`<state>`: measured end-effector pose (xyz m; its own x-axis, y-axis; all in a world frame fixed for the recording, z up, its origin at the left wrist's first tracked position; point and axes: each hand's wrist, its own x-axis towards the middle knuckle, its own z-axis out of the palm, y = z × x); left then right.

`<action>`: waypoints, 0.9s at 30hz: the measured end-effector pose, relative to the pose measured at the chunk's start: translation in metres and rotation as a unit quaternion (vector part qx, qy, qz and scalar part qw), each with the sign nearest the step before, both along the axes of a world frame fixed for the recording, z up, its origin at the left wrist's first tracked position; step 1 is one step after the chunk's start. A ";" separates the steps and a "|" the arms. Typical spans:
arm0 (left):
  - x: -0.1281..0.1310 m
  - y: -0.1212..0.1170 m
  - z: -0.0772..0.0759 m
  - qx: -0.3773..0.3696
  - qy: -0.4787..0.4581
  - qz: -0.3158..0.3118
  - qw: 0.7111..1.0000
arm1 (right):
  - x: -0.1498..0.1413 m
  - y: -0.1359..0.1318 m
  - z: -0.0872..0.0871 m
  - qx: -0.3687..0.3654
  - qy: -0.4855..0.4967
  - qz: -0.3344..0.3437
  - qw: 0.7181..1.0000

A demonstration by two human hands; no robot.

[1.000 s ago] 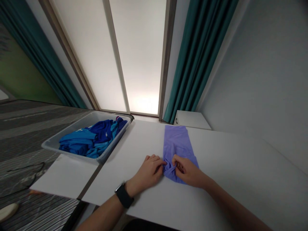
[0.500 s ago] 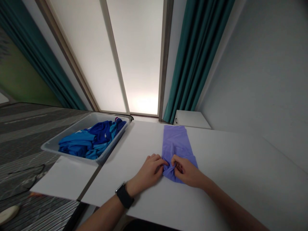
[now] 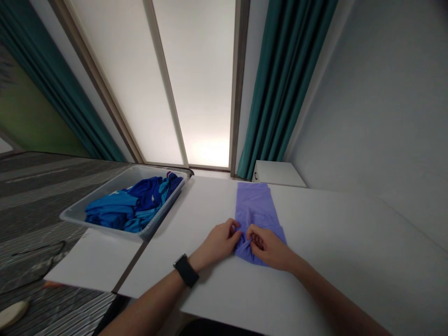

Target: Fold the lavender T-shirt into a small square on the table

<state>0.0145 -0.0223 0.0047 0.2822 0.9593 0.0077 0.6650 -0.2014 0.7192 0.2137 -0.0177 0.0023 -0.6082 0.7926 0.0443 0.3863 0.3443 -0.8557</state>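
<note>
A purple garment, folded into a long narrow strip, lies on the white table in front of me. Its near end is bunched and wrinkled. My right hand pinches a gathered bit of the fabric between thumb and curled fingers. At the strip's left edge is my left hand, with bent fingers and the thumb closed on the cloth there; the fingertips are partly hidden. A dark smartwatch is on my left wrist.
Left of the garment, a translucent plastic bin holds several crumpled blue clothes. The white table spreads beneath my arms. Behind its far edge stand a small white cabinet and a teal curtain.
My left hand has drawn its fingers back from the bunched fabric to the garment's left edge. My right hand keeps its pinch, shifted slightly left.
</note>
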 end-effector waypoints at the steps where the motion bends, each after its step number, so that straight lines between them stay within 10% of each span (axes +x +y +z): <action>1: 0.000 0.004 0.004 -0.001 0.031 -0.011 0.999 | 0.000 0.000 0.000 0.000 0.001 0.000 1.000; 11: 0.002 0.033 0.021 -0.006 0.167 -0.103 0.981 | -0.001 -0.001 0.005 -0.005 0.005 0.001 1.000; 27: 0.001 0.031 0.000 -0.150 -0.202 -0.055 0.966 | -0.005 0.003 -0.008 0.028 0.010 -0.018 0.999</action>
